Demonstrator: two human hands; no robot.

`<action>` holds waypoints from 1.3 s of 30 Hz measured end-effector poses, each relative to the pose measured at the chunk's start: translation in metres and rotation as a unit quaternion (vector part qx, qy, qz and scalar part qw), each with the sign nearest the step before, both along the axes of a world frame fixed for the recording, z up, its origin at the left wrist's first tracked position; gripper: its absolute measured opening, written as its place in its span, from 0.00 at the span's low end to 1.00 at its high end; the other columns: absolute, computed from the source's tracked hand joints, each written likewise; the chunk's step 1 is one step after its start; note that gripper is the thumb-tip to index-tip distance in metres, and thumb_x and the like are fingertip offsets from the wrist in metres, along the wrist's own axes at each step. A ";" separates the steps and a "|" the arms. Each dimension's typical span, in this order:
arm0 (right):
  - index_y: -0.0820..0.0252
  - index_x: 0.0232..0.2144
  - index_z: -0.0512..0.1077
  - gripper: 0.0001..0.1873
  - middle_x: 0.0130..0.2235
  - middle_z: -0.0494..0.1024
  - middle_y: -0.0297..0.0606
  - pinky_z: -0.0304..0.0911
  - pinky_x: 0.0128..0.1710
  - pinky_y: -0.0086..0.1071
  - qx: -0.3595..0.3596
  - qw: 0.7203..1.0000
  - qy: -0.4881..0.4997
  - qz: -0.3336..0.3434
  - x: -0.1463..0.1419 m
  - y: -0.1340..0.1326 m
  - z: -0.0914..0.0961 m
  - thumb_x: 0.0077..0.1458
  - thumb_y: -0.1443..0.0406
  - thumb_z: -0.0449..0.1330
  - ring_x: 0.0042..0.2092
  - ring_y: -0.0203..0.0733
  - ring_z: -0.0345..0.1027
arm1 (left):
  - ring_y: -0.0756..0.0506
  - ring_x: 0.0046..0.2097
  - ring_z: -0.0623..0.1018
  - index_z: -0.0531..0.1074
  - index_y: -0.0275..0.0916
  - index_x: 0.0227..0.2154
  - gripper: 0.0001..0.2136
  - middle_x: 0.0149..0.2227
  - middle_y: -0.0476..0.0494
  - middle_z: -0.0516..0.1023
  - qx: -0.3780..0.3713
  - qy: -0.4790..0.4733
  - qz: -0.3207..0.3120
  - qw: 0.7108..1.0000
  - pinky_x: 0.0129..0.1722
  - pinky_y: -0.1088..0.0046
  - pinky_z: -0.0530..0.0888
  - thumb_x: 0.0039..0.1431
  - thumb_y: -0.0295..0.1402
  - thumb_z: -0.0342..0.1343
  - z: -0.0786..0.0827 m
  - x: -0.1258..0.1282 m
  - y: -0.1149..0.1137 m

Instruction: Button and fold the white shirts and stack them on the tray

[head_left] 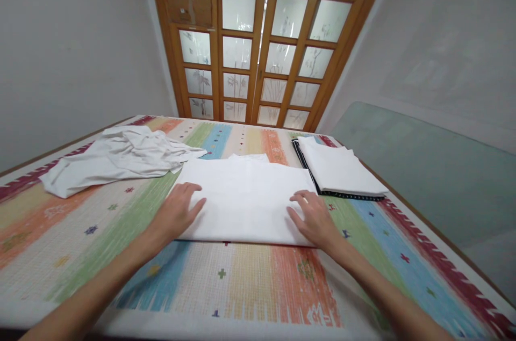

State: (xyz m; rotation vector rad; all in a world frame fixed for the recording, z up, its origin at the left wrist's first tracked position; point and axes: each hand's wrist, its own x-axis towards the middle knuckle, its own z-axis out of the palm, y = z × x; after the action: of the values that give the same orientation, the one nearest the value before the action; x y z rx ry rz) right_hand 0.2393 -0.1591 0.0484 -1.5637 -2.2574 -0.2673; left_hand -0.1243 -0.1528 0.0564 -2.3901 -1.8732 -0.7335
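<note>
A white garment (pixel 245 204), folded into a wide flat rectangle, lies in front of me on the patterned cloth. A small piece of it, perhaps the neckline, sticks out at its far edge. At its left side is my left hand (pixel 179 212), fingers apart and curved over the fabric. My right hand (pixel 314 217) is at the opposite side, also with fingers spread. Both hands are at the fabric's surface; whether they press on it I cannot tell. Neither one grips anything.
A crumpled white garment (pixel 121 158) lies at the left. To the right is a stack with a folded white garment (pixel 338 166) over a black one (pixel 352 196). A striped tablecloth (pixel 250 282) covers the table. Beyond are wooden glass-paned doors (pixel 258 51), and a greenish panel (pixel 423 158) leans at the right wall.
</note>
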 end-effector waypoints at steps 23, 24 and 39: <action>0.62 0.68 0.48 0.34 0.70 0.42 0.43 0.37 0.66 0.51 -0.186 0.977 0.006 0.108 -0.070 0.076 -0.038 0.67 0.50 0.37 0.70 0.53 0.30 | 0.34 0.70 0.44 0.52 0.35 0.66 0.29 0.69 0.37 0.47 -0.146 0.080 -0.131 0.977 0.65 0.48 0.48 0.67 0.45 0.34 -0.029 0.088 0.091; 0.62 0.68 0.48 0.33 0.70 0.42 0.43 0.37 0.66 0.50 -0.186 0.976 0.005 0.110 -0.074 0.084 -0.038 0.67 0.52 0.37 0.70 0.52 0.30 | 0.35 0.70 0.44 0.52 0.36 0.66 0.28 0.69 0.38 0.48 -0.135 0.079 -0.136 0.978 0.65 0.48 0.48 0.68 0.43 0.34 -0.031 0.094 0.096; 0.68 0.66 0.52 0.34 0.68 0.50 0.52 0.39 0.65 0.49 -0.146 0.982 -0.040 -0.115 0.026 0.155 -0.062 0.66 0.52 0.40 0.69 0.53 0.39 | 0.37 0.69 0.49 0.54 0.35 0.65 0.31 0.68 0.38 0.50 -0.152 0.099 0.057 0.982 0.66 0.52 0.48 0.66 0.48 0.35 -0.042 0.010 0.138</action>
State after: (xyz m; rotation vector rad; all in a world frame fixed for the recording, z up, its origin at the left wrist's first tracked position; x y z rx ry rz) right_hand 0.2649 -0.0042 -0.0137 -2.0033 -2.2549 -0.0627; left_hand -0.1140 -0.0149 0.0141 -2.3842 -2.1441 -0.2032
